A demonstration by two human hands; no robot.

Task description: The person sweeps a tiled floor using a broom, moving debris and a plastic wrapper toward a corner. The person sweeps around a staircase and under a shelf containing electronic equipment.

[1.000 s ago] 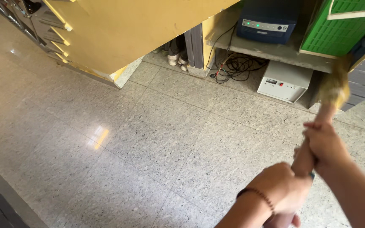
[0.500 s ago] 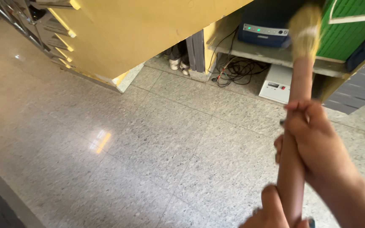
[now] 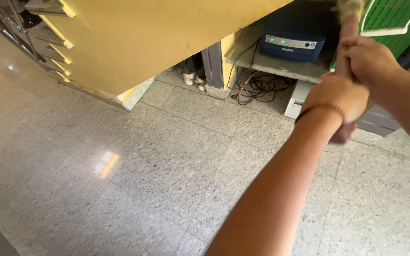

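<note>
Both my hands grip a broom with a reddish-brown handle (image 3: 347, 29), lifted up toward the shelf at the upper right. My left hand (image 3: 336, 98), with a beaded bracelet on the wrist, holds the lower end of the handle. My right hand (image 3: 369, 58) holds it just above. The straw bristles (image 3: 349, 4) are at the top edge of the view, mostly cut off, in front of a green plastic crate (image 3: 395, 21).
A dark blue electrical box (image 3: 293, 33) sits on a concrete shelf (image 3: 274, 66). Below the shelf are a white box (image 3: 296, 97) and tangled cables (image 3: 257, 85). A yellow stair underside (image 3: 157, 38) overhangs at the left, with shoes (image 3: 193, 76) behind it. The floor (image 3: 143, 166) is speckled grey tile.
Both hands have raised the broom and swung it up and away; the bristles went from the right-hand shelf corner to the top edge of the view, and my left arm is now stretched out.
</note>
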